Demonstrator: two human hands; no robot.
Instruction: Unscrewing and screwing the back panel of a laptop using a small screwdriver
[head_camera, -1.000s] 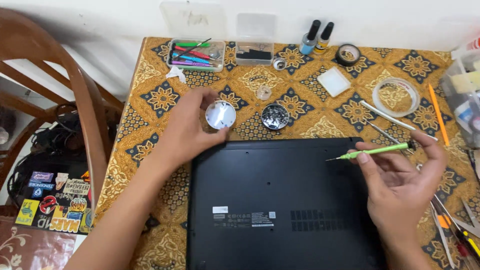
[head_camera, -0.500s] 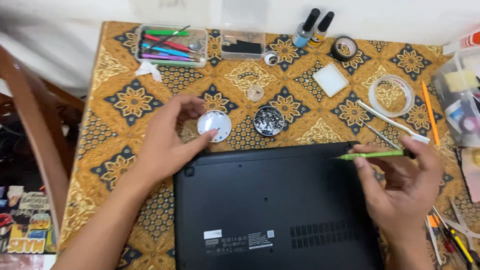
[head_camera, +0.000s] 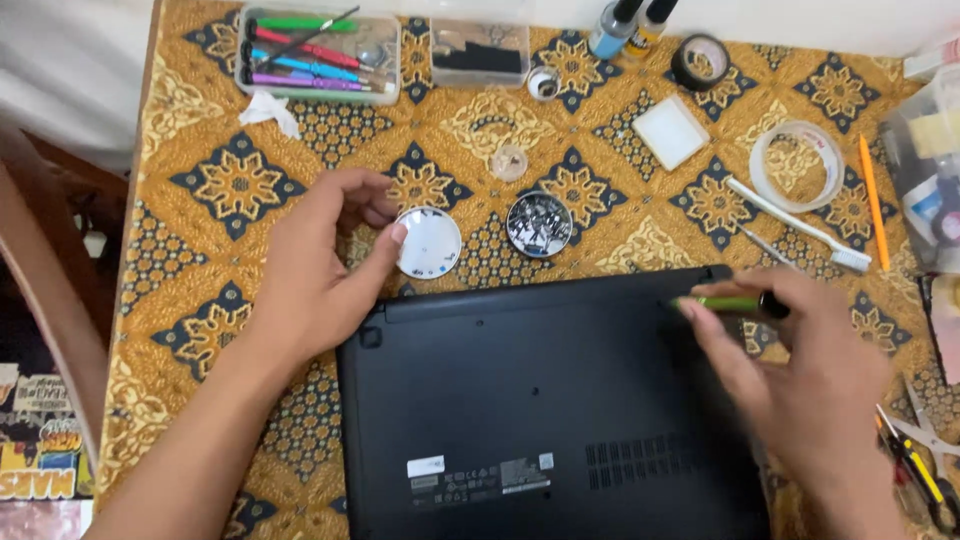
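A black laptop (head_camera: 540, 400) lies bottom side up on a table with a gold and blue patterned cloth (head_camera: 220, 190). My left hand (head_camera: 320, 265) rests on the cloth just beyond the laptop's far left corner, fingertips touching a small round white lid (head_camera: 428, 242). Beside it stands a round tin of small screws (head_camera: 539, 223). My right hand (head_camera: 800, 380) grips a green-handled screwdriver (head_camera: 730, 303) over the laptop's far right edge, its tip pointing left.
A clear box of coloured screwdrivers (head_camera: 315, 55) and a small clear case (head_camera: 478, 52) stand at the back. A tape roll (head_camera: 699, 62), two bottles (head_camera: 625, 22), a white square pad (head_camera: 672, 132), a toothbrush (head_camera: 795, 225), an orange pencil (head_camera: 873, 200) lie right. Wooden chair (head_camera: 50, 300) at left.
My right hand has turned over and brought the green screwdriver down to the laptop's far right edge. My left hand stays by the white lid. The view has shifted closer.
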